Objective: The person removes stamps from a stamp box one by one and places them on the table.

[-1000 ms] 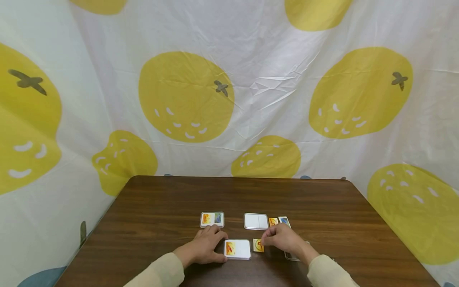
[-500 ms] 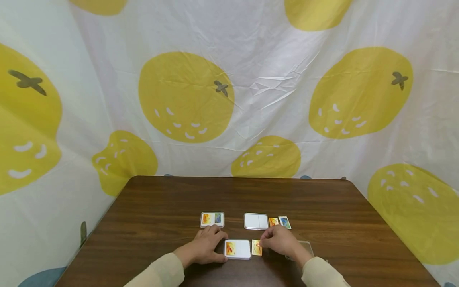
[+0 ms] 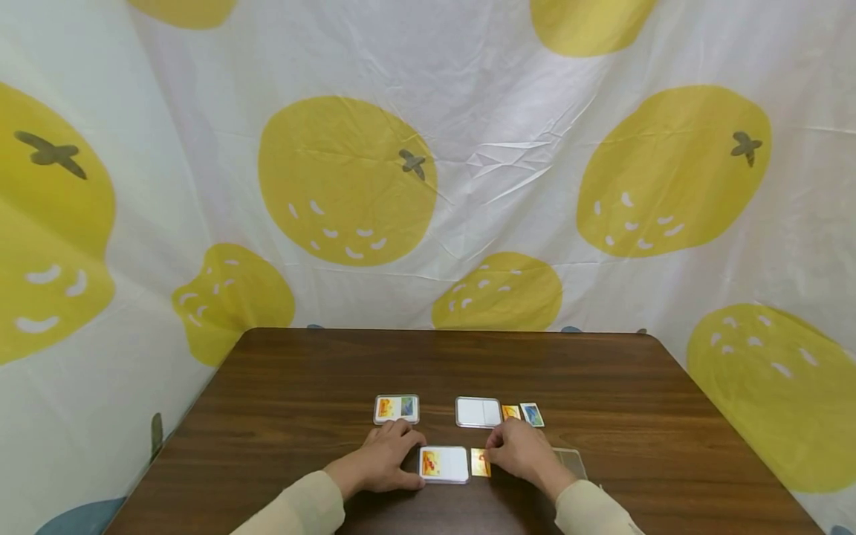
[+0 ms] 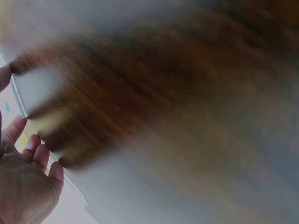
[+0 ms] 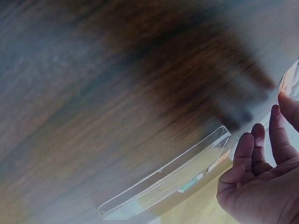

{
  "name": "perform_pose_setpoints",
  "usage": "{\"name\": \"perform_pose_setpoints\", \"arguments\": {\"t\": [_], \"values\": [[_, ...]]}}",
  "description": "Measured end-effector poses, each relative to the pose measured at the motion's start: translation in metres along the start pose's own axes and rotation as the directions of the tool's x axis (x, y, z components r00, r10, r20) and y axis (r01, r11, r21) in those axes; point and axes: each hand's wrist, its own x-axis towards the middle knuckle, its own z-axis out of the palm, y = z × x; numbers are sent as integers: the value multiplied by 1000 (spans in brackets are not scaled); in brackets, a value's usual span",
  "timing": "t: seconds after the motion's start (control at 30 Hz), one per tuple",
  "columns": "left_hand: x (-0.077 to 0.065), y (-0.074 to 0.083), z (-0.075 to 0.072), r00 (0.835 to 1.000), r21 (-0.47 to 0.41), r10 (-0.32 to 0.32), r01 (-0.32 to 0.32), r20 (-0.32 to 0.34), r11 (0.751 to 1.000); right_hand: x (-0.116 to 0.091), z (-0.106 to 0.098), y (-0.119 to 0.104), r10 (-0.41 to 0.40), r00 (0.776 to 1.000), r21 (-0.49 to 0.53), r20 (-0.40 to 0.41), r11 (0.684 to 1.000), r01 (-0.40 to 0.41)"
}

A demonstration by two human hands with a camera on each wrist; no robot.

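Observation:
A clear plastic case [image 3: 456, 465] with a white insert lies near the front of the table, a small orange stamp [image 3: 430, 464] in its left half. My left hand [image 3: 384, 459] holds its left side, thumb at the near corner and index finger at the far corner. Just right of the case, a second orange stamp [image 3: 478, 464] lies flat, apart from it. My right hand [image 3: 524, 451] pinches this stamp's right edge between thumb and index finger; the other fingers [image 5: 244, 149] curl loosely. The pinched edge is partly hidden by the fingertips.
A case with two stamps [image 3: 397, 409] stands behind my left hand. Farther right is a case with a blank white insert [image 3: 478, 412], beside an orange stamp [image 3: 510, 412] and a blue one [image 3: 533, 414]. A clear lid [image 3: 570, 462] lies partly behind my right wrist.
My right hand has shifted slightly left and nearer, moving the pinched stamp a little toward the case and straightening it. More of the clear lid shows. My left hand has stayed put.

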Motion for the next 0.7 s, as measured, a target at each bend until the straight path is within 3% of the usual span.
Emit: {"name": "perform_pose_setpoints", "arguments": {"t": [0.7], "values": [[0,1,-1,1000,6,-3,3,4,1000,1,6,4,-33,999,6,-13,999,33]]}}
